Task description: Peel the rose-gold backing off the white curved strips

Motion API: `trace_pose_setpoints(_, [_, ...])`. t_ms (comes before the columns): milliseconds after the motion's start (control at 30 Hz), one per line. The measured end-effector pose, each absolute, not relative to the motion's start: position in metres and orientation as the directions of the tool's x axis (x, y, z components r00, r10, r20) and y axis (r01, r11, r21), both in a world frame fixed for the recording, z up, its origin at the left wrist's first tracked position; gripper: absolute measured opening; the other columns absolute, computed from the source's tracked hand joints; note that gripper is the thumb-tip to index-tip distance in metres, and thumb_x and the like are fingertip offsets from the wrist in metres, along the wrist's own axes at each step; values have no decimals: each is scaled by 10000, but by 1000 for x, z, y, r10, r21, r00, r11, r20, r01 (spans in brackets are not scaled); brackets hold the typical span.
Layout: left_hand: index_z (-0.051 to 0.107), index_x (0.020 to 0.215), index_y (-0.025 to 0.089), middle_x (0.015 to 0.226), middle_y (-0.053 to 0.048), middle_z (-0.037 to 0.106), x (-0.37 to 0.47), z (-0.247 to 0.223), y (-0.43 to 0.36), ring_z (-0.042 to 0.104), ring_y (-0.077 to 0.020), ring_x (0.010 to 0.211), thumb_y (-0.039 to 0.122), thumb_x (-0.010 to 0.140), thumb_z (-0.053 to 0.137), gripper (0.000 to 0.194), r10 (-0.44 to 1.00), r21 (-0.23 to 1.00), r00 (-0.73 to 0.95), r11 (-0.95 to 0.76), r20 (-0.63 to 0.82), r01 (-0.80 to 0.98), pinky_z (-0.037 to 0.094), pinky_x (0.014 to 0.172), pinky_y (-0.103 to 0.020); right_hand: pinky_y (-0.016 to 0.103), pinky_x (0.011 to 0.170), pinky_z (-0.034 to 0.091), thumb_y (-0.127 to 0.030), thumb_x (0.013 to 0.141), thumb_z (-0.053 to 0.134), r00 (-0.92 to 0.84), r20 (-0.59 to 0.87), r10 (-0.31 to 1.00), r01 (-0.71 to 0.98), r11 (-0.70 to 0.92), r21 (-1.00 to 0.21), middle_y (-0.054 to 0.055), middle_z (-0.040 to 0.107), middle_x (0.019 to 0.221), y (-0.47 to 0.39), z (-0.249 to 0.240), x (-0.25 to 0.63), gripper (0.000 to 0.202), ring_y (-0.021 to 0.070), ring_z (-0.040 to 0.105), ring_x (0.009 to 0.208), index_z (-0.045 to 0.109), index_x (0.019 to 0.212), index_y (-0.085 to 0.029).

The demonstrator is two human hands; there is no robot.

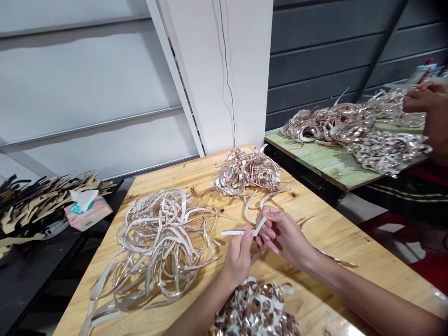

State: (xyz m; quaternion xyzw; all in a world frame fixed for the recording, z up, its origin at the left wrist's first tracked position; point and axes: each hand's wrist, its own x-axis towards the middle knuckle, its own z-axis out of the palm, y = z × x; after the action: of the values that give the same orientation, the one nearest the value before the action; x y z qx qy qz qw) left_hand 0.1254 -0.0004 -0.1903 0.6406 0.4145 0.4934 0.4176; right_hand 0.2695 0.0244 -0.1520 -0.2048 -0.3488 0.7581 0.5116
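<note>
My left hand point(239, 257) pinches a narrow strip point(232, 232), white on one face with a shiny rose-gold edge, between thumb and fingers. Close beside it, my right hand point(285, 237) is closed on a short whitish piece of strip point(260, 226) that stands up at a slant. Whether both pieces belong to one strip I cannot tell. Under my forearms lies a woven-looking piece of white and rose-gold loops point(257, 310), partly cut off by the lower frame edge. Loose curved strips point(249, 205) lie just beyond my right hand.
A tangled heap of strips point(164, 242) covers the left of the wooden table point(206, 170); a shinier heap point(248, 172) lies at its far end. At left, a tissue box point(88, 215) stands by brown strips point(49, 198). A co-worker's hand point(425, 97) is over the green table point(336, 161).
</note>
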Motion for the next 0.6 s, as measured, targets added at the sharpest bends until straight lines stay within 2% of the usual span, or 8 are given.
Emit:
trace_pose_setpoints(100, [556,738,217,775,-69,719,127,-187,0,666,-218,783,522,1082,307,523,937,963,229,-271,265,-7,526,823,-355,224,398,436,-298,959,571,-406,28,914,-677,-280,-681,-68,467,556,27,-153,272,288,94,373,363,524,685,-219])
trace_pose_setpoints(200, [495,684,234,708,-58,712,129,-184,1,671,-212,713,577,1059,344,531,952,978,224,-195,207,-74,546,761,-350,248,373,451,-310,959,538,-428,46,903,-725,-312,-614,-74,429,562,31,-152,274,306,95,256,354,509,666,-227])
trace_pose_setpoints(333, [425,620,240,606,-48,680,131,-186,3,650,-199,611,615,1031,401,557,969,982,216,-81,118,-173,532,652,-332,159,341,310,-213,877,602,-394,20,919,-799,-332,-501,-58,362,560,35,-147,277,268,99,254,450,504,628,-202])
trace_pose_setpoints(433, [459,636,225,642,-55,681,131,-192,7,655,-197,632,605,1022,440,542,972,962,211,-43,103,-270,529,637,-324,150,345,259,-176,840,629,-376,4,927,-826,-333,-456,-56,314,555,38,-143,280,261,109,222,493,501,613,-194])
trace_pose_setpoints(600, [548,719,196,751,-41,667,133,-200,11,677,-201,752,620,979,521,498,992,953,103,-43,77,-300,551,682,-320,154,336,232,-163,836,632,-373,3,928,-848,-339,-408,-61,289,556,41,-138,283,265,108,162,489,482,620,-196])
